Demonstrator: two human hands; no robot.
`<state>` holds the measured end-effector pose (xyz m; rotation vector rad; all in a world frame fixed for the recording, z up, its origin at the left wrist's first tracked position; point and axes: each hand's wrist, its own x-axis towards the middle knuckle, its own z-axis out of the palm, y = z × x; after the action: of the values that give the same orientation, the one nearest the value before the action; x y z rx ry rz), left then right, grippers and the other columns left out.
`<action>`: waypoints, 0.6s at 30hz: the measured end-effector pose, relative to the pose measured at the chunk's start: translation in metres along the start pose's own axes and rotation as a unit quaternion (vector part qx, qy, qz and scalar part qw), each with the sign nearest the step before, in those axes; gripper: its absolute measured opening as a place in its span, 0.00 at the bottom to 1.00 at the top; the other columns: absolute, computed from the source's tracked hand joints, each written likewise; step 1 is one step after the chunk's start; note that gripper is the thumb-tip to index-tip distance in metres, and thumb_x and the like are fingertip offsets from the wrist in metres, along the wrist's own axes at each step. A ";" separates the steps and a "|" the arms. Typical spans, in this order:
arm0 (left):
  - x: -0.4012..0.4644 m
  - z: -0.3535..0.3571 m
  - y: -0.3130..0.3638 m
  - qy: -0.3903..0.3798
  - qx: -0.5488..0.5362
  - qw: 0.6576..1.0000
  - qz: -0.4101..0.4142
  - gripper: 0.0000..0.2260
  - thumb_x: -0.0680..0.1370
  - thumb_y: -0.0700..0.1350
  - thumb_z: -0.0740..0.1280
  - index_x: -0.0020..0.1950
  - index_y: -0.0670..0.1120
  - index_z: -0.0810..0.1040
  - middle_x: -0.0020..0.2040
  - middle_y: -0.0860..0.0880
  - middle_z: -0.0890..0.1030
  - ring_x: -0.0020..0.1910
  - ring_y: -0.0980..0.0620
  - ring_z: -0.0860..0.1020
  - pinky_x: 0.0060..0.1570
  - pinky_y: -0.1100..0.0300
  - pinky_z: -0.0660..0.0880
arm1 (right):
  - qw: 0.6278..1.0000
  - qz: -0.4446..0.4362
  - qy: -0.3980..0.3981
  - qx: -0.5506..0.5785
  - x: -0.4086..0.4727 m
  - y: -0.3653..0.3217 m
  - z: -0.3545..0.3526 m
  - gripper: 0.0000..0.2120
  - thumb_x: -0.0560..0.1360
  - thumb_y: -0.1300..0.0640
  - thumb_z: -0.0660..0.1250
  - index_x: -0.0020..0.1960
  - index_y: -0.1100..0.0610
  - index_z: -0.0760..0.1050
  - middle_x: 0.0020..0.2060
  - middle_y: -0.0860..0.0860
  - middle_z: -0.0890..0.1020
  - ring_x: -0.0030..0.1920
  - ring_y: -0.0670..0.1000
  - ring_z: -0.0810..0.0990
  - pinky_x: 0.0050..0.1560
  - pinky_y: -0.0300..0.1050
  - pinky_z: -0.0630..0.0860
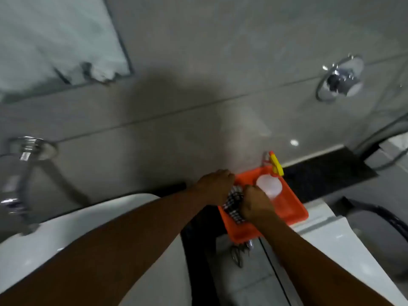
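1. Reaching forward, both bare arms meet over an orange tray (pixel 293 208) that sits on a dark ledge (pixel 326 173) against the tiled wall.
2. Left hand (pixel 215 186) is at the tray's far left corner. Its knuckles are bent, its fingers are curled down onto the top end of a checked cloth (pixel 234 205), and its fingertips are tucked out of sight.
3. Right hand (pixel 257 205) sits just beside it, fist closed and gripping the cloth's near end from the right.
4. The black-and-white cloth is bunched between the two hands, in the left half of the tray and touching both.
5. A spray bottle (pixel 269 187) lies in the tray's right half. Its pale body is just beside the right hand, and its yellow trigger (pixel 277 165) points to the wall past the tray's far rim.
6. The tray's near corner juts out over the ledge's edge, with something small and metal below it that is too blurred to tell.
7. Off to the left, a white sink (pixel 66 228) passes under the left forearm, with a chrome tap (pixel 21 155) on the wall above it.
8. A mirror (pixel 55 40) hangs upper left, and a round chrome valve (pixel 341 79) is fixed to the wall upper right, well apart from the tray.
9. The whole view is soft with blur.
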<state>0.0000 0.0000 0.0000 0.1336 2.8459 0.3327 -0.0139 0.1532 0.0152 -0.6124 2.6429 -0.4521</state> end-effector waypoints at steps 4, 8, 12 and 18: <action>0.060 0.056 0.003 0.006 -0.027 0.960 -0.278 0.17 0.75 0.40 0.68 0.63 0.39 0.79 0.62 0.36 0.82 0.62 0.40 0.80 0.64 0.50 0.74 | 0.994 0.072 -0.064 0.043 0.026 0.045 0.055 0.18 0.78 0.56 0.65 0.64 0.63 0.75 0.61 0.61 0.81 0.61 0.59 0.80 0.61 0.49 0.75; 0.094 0.100 -0.013 -0.125 -0.074 0.981 -0.132 0.21 0.75 0.48 0.65 0.67 0.48 0.74 0.63 0.42 0.81 0.60 0.41 0.80 0.60 0.49 0.78 | 0.990 0.103 -0.055 0.080 0.057 0.069 0.091 0.22 0.74 0.50 0.71 0.61 0.62 0.75 0.55 0.59 0.82 0.54 0.59 0.82 0.52 0.49 0.79; 0.114 0.112 -0.017 -0.097 -0.079 0.976 -0.180 0.21 0.76 0.51 0.64 0.67 0.44 0.75 0.65 0.39 0.79 0.63 0.38 0.78 0.63 0.45 0.76 | 0.979 0.133 -0.057 0.143 0.079 0.081 0.110 0.22 0.75 0.52 0.70 0.64 0.62 0.73 0.57 0.60 0.81 0.56 0.59 0.82 0.56 0.50 0.79; 0.107 0.099 -0.028 -0.075 -0.132 0.963 -0.223 0.21 0.68 0.58 0.66 0.53 0.45 0.80 0.59 0.39 0.82 0.57 0.39 0.81 0.57 0.50 0.78 | 0.942 0.169 -0.077 0.279 0.091 0.076 0.079 0.16 0.77 0.55 0.68 0.60 0.63 0.78 0.57 0.61 0.83 0.58 0.59 0.82 0.44 0.41 0.76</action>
<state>-0.0773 0.0068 -0.1268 -0.5038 2.5533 0.5668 -0.0816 0.1573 -0.1103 -0.0129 2.2485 -0.9488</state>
